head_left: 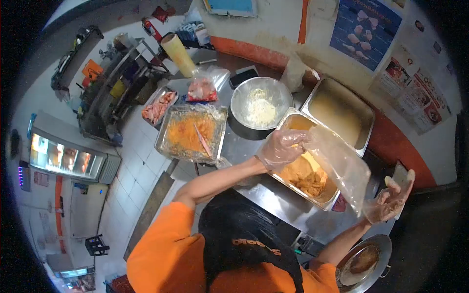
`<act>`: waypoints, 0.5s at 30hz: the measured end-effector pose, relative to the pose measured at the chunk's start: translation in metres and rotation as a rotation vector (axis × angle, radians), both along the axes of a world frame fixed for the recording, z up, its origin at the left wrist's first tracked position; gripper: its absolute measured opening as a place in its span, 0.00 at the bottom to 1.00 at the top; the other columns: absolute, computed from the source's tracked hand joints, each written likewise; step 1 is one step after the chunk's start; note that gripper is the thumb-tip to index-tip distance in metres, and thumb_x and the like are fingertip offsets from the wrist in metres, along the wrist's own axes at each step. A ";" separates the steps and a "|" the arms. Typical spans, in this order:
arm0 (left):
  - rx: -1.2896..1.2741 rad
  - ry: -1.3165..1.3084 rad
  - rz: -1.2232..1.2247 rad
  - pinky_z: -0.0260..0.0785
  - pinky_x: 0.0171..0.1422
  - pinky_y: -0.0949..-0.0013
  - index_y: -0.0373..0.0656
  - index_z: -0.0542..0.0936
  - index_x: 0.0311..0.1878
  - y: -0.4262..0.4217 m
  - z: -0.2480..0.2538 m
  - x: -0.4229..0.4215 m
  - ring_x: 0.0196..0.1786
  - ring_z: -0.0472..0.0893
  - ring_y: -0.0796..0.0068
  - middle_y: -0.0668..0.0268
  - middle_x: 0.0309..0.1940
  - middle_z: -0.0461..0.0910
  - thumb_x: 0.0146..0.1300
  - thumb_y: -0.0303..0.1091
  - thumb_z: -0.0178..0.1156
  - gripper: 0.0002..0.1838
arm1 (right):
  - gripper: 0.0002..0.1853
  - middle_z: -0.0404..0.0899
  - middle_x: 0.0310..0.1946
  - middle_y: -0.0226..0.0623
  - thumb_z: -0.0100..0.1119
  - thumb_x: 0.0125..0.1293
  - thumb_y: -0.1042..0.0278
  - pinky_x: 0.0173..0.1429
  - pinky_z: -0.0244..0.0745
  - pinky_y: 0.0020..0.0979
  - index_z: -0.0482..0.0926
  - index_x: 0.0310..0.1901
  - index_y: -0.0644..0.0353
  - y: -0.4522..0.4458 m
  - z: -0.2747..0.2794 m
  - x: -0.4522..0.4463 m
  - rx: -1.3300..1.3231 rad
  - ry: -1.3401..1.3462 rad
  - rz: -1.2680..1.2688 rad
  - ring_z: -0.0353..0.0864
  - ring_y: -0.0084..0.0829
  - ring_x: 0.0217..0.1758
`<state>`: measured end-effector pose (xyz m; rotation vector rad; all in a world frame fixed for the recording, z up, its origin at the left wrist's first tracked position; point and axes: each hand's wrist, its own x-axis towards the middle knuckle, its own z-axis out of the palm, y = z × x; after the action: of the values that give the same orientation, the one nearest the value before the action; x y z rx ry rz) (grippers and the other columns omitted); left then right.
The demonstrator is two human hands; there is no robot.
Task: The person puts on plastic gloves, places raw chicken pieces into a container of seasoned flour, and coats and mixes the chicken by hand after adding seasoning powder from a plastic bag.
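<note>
My left hand, in a clear plastic glove, is closed on the top of a clear plastic bag. The bag hangs slantwise over a deep steel tray of orange-brown breading powder, with coated pieces heaped at its near end. Also gloved, my right hand is raised beyond the tray with its fingers spread. The bag's lower end comes close to the right palm; whether they touch I cannot tell.
A steel bowl of white flour, a tray of cloudy liquid, and a foil-lined tray with tongs share the steel table. Raw meat lies at the left. A wide pan stands low right.
</note>
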<state>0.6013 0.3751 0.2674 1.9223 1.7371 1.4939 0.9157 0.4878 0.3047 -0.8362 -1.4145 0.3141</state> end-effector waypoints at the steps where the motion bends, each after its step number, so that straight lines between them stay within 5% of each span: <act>1: -0.069 0.033 -0.008 0.82 0.53 0.62 0.43 0.85 0.49 -0.005 0.008 0.004 0.49 0.88 0.55 0.59 0.47 0.88 0.63 0.31 0.67 0.11 | 0.46 0.82 0.58 0.46 0.47 0.74 0.30 0.31 0.60 0.18 0.66 0.75 0.67 0.002 -0.018 0.011 -0.016 0.002 0.001 0.70 0.17 0.30; 5: 0.205 0.310 -0.062 0.80 0.62 0.56 0.43 0.85 0.51 -0.012 0.008 -0.010 0.60 0.84 0.51 0.58 0.56 0.85 0.62 0.28 0.66 0.13 | 0.51 0.85 0.38 0.34 0.54 0.67 0.24 0.32 0.59 0.19 0.65 0.77 0.63 -0.011 -0.042 0.036 -0.079 -0.107 0.071 0.68 0.15 0.27; 8: 0.250 0.196 -0.008 0.80 0.63 0.59 0.42 0.85 0.50 -0.028 0.028 -0.028 0.60 0.85 0.56 0.58 0.53 0.86 0.53 0.22 0.67 0.19 | 0.55 0.81 0.27 0.26 0.58 0.64 0.23 0.31 0.58 0.19 0.63 0.77 0.65 -0.020 -0.056 0.033 -0.169 -0.117 0.104 0.65 0.14 0.24; 13: 0.275 0.437 0.093 0.76 0.69 0.53 0.43 0.84 0.53 -0.098 0.072 -0.113 0.64 0.81 0.48 0.58 0.54 0.85 0.51 0.25 0.70 0.22 | 0.40 0.82 0.36 0.29 0.67 0.70 0.47 0.36 0.65 0.14 0.68 0.74 0.65 -0.026 -0.096 0.036 -0.370 0.144 0.338 0.70 0.13 0.30; 15: 0.209 0.478 0.246 0.74 0.70 0.52 0.43 0.85 0.52 -0.141 0.083 -0.150 0.63 0.82 0.48 0.58 0.54 0.85 0.51 0.26 0.71 0.21 | 0.35 0.84 0.48 0.37 0.64 0.72 0.50 0.35 0.68 0.17 0.70 0.71 0.66 -0.027 -0.111 0.019 -0.399 0.089 0.190 0.73 0.15 0.31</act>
<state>0.4518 0.2338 0.3504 2.4045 2.1531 1.4195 0.9343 0.4605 0.1939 -0.9972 -1.3700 0.7890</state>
